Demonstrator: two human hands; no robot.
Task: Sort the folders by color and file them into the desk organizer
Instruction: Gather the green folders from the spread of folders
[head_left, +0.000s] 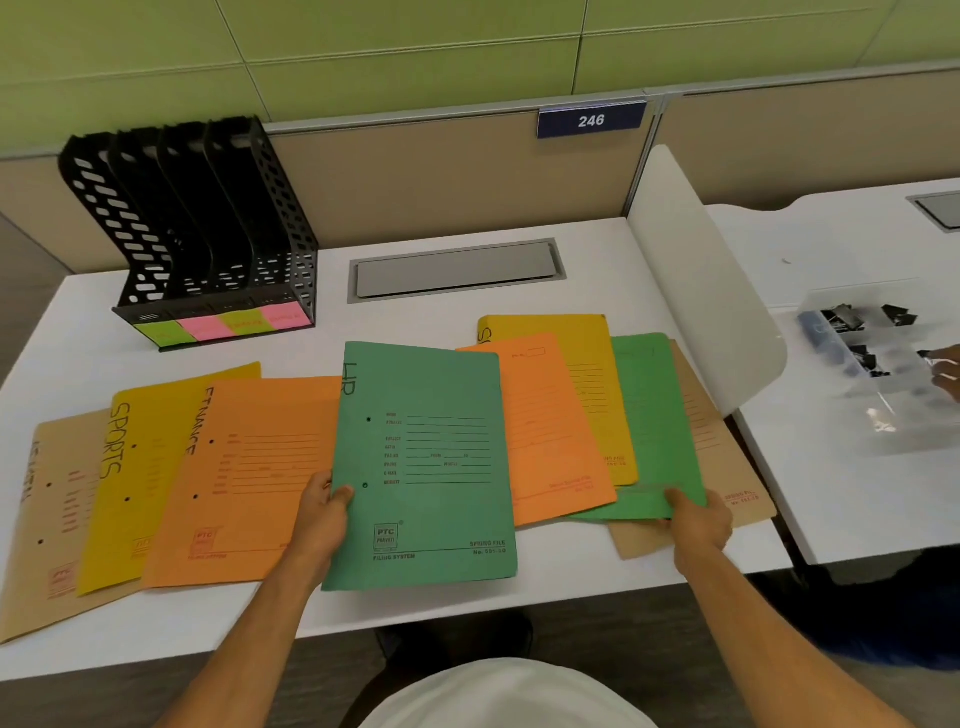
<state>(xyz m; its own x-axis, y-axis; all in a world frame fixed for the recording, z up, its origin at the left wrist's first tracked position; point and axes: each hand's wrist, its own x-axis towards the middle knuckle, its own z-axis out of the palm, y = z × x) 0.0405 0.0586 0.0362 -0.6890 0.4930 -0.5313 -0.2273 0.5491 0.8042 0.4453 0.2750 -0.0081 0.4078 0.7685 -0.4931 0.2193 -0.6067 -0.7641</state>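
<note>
- Eight folders lie fanned across the white surface (467, 322), head view.
- Left grip (322, 514) pinches the left edge of the teal-green folder (426, 467), thumb on top, lifting it above the orange folder (249, 478).
- Right grip (698, 525) pinches the near edge of the bright green folder (654, 415), which overlies a brown folder (737, 499).
- Black desk organizer (208, 223) stands upright at the far left, well apart from both grips.

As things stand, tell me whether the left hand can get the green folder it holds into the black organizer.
Probably yes. The left hand grips the green folder at its edge, the black organizer stands behind and to the left with its slots showing no folders, and only flat folders lie between. It looks like a long forward stretch, though.
</note>
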